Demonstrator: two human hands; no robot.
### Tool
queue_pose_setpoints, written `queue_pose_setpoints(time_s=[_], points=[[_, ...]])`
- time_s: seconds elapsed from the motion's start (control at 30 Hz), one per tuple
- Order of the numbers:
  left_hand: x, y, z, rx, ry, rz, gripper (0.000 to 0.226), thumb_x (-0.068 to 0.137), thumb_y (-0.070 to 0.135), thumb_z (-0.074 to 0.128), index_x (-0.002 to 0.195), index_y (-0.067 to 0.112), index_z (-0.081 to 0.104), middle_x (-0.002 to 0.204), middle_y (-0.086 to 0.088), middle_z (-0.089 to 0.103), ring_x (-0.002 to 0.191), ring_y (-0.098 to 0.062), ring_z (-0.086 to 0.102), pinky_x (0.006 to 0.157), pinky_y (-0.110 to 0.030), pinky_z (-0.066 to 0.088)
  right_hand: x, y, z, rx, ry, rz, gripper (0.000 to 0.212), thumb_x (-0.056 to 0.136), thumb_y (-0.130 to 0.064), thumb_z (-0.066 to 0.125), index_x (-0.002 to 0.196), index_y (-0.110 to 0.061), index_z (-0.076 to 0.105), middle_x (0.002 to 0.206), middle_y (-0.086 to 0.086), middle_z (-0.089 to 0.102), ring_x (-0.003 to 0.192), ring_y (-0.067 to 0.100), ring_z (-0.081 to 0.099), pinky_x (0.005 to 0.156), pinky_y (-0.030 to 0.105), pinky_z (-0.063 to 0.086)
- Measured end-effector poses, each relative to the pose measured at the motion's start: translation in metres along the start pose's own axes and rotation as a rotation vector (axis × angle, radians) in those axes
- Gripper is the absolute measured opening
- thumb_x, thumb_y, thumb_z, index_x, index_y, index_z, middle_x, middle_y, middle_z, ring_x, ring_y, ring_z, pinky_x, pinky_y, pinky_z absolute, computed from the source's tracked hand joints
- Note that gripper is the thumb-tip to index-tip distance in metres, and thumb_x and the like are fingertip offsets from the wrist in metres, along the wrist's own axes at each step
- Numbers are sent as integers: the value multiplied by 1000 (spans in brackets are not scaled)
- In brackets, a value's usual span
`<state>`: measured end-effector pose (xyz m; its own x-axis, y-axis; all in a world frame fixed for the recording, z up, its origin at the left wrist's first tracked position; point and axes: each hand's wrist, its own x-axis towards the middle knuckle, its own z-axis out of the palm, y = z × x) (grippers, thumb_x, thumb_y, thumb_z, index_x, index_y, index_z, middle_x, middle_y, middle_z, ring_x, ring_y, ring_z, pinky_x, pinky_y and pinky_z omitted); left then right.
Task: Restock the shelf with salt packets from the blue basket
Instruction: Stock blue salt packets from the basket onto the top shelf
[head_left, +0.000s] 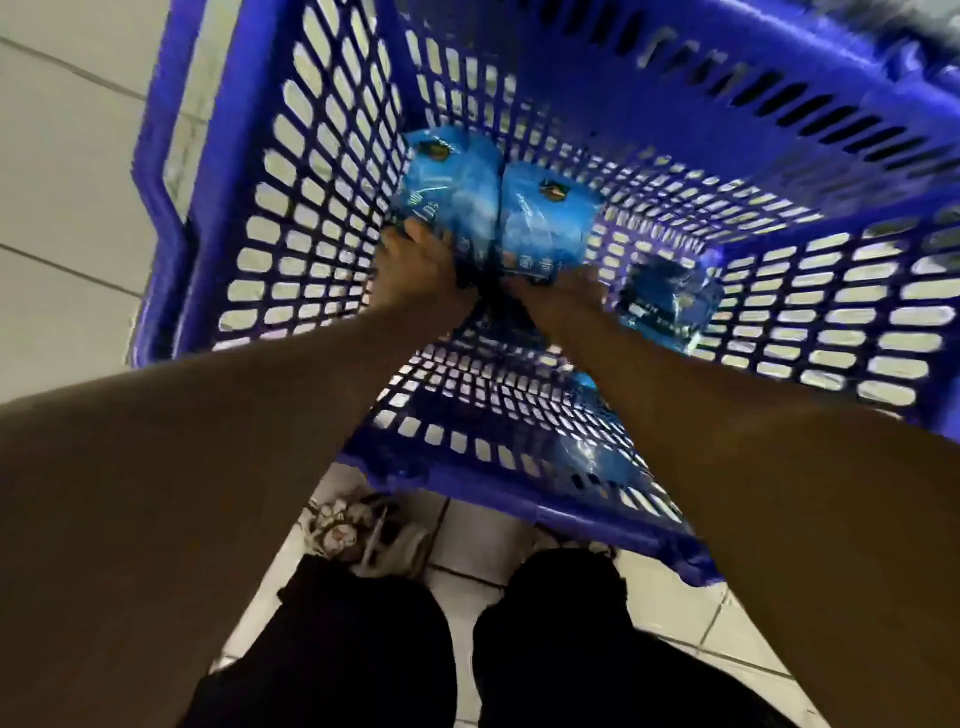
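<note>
Glossy blue salt packets, each hand gripping one, blue basket

You're looking into a deep blue basket whose walls and bottom are a grid of small slots, pale floor showing through; the salt packets at its far end are bright sky blue with white lettering and a small dark, gold-edged emblem; another packet by the right wall is darker blue and glossy; your trousers are black; the floor tiles are off-white with dark grout lines.
</note>
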<state>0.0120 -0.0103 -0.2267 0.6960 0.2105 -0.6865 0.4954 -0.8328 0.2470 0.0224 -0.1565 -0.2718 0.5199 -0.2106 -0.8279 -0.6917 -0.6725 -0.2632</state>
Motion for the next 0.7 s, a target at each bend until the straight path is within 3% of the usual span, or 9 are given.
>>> queue_pose_setpoints(time_s=[0.03, 0.07, 0.17, 0.23, 0.3, 0.43, 0.5, 0.6, 0.7], points=[[7, -1, 5, -36, -3, -17, 97, 84, 35, 79, 149, -8, 20, 144, -30, 38, 135, -44, 40, 112, -50, 38, 0, -5, 7, 19, 42, 84, 108, 86, -63, 66, 159, -5, 13, 163, 19, 23, 148, 37, 30, 118, 43, 32], [8, 0, 8, -83, -17, -58, 98, 84, 35, 80, 149, -7, 20, 144, -29, 42, 135, -43, 43, 111, -49, 40, 9, -6, 13, 55, 60, 123, 111, 82, -64, 70, 159, -6, 15, 161, 18, 27, 145, 36, 34, 117, 45, 35], [18, -1, 16, -114, -13, -97, 78, 88, 35, 76, 145, -2, 36, 139, -22, 55, 129, -38, 55, 105, -47, 48, 10, -1, 22, 304, 75, 121, 99, 70, -51, 87, 148, -11, 42, 139, 11, 59, 123, 29, 61, 102, 45, 52], [21, -4, 14, -98, -21, -118, 63, 86, 35, 79, 135, 5, 53, 132, -18, 63, 123, -35, 60, 101, -47, 52, 11, 4, 19, 368, 108, 153, 103, 61, -45, 94, 144, -9, 45, 131, 11, 64, 116, 28, 65, 96, 45, 56], [19, -3, 15, -5, -13, -108, 57, 86, 40, 78, 131, 10, 58, 131, -15, 63, 123, -34, 59, 100, -46, 52, 13, 6, 15, 344, 156, 185, 105, 57, -46, 96, 139, -9, 43, 134, 14, 59, 121, 32, 60, 98, 47, 54], [6, 6, 32, 126, 34, -17, 50, 96, 34, 65, 137, 11, 48, 140, -14, 49, 128, -35, 52, 98, -46, 47, 12, 2, 21, 189, 266, 196, 95, 69, -52, 85, 141, -14, 35, 144, 19, 43, 134, 37, 45, 110, 51, 41], [5, 9, 39, 65, 13, -17, 43, 99, 26, 59, 136, 9, 47, 139, -17, 50, 124, -38, 56, 94, -46, 49, 8, 4, 26, 256, 270, 134, 89, 74, -47, 83, 143, -14, 36, 142, 16, 51, 132, 34, 51, 109, 51, 42], [9, 5, 42, -12, -83, -13, 43, 95, 29, 62, 133, 10, 54, 132, -19, 59, 120, -41, 60, 95, -45, 50, -2, 14, 19, 296, 268, 83, 77, 75, -40, 85, 136, -15, 44, 129, 12, 63, 119, 32, 61, 101, 46, 50], [11, -5, 32, -229, -150, -62, 48, 87, 36, 71, 129, 14, 63, 121, -9, 69, 110, -31, 67, 89, -35, 55, -19, 24, 2, 396, 176, 53, 72, 68, -22, 92, 129, -14, 54, 120, 9, 70, 107, 27, 68, 91, 39, 57]])
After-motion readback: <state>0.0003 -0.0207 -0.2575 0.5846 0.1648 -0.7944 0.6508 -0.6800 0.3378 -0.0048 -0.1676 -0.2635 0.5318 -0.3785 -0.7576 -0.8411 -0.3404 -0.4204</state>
